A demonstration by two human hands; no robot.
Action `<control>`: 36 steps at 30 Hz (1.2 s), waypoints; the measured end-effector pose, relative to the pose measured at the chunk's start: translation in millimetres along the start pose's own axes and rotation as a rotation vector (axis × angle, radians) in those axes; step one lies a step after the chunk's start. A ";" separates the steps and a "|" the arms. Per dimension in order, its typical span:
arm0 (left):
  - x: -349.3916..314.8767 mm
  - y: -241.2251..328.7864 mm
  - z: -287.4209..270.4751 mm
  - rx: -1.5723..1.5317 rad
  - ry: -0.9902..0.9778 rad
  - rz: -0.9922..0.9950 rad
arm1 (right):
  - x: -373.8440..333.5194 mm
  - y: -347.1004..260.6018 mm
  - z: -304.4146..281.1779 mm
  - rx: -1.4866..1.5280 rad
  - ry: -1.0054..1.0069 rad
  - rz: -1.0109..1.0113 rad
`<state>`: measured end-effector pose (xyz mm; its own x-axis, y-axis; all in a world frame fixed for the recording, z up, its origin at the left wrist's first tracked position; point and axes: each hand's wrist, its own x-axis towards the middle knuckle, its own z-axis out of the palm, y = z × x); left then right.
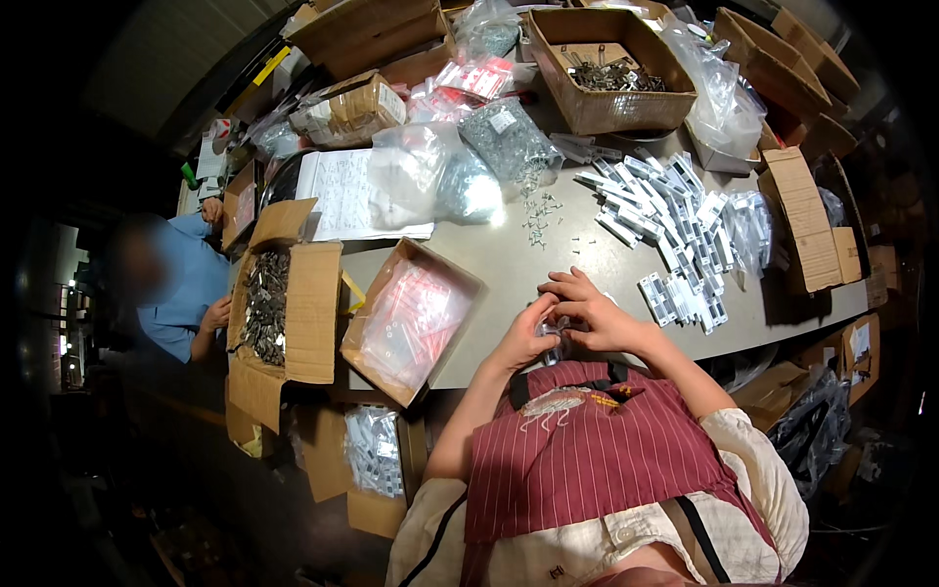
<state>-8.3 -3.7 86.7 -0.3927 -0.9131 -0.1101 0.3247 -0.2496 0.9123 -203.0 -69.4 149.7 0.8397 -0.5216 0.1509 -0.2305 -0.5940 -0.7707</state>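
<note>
Both hands are together at the table's near edge, close against my apron. My left hand [520, 338] has its fingers closed on a small clear plastic bag [553, 342]. From the other side my right hand [594, 315] pinches the same bag, fingers bent over it; what lies inside is mostly hidden. Just beyond the hands, small loose screws [537, 220] are scattered on the grey table [509, 256]. A pile of narrow white and grey plastic parts [675, 220] spreads to the right. On the left, an open carton [469, 293] holds clear bags with red edges [416, 318].
A carton of dark metal pieces [266, 308] stands at far left, near a co-worker in blue [186, 284]. Written sheets [337, 186], bags of hardware [504, 142] and a carton of metal parts [611, 103] line the back. Below left, another carton holds bagged white parts [374, 450].
</note>
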 end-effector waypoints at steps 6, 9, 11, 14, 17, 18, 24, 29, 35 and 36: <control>-9.2 -17.4 -3.7 -0.169 0.020 -0.047 | -10.6 13.6 0.7 0.180 0.023 0.058; -16.2 -16.8 -2.9 -0.141 0.166 -0.087 | -16.0 20.2 6.8 0.244 0.123 0.242; -19.9 -17.3 -2.6 -0.101 0.326 -0.138 | -17.8 23.1 7.4 0.335 0.110 0.433; -20.3 -7.4 3.7 -0.048 0.401 -0.110 | -14.9 20.2 6.9 0.269 0.165 0.415; -17.7 -9.5 3.0 -0.037 0.425 -0.093 | -12.5 24.4 9.8 0.240 0.187 0.374; -16.1 -9.3 3.3 -0.036 0.435 -0.091 | -11.4 25.1 10.4 0.228 0.196 0.355; -13.8 -10.0 7.9 -0.039 0.499 -0.056 | -12.6 30.8 16.3 0.298 0.163 0.383; -15.8 -11.2 6.2 0.044 0.532 -0.084 | -15.2 23.0 12.7 0.238 0.005 0.437; -17.3 -15.0 7.2 -0.039 0.541 -0.098 | -15.0 25.9 20.9 0.240 -0.018 0.434; -17.4 -14.0 8.4 -0.038 0.541 -0.095 | -14.8 30.3 24.9 0.230 0.004 0.448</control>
<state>-13.2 18.4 79.2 0.0733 -0.9191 -0.3872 0.3437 -0.3412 0.8749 -210.2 -64.5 108.8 0.6809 -0.6973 -0.2239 -0.4534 -0.1613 -0.8766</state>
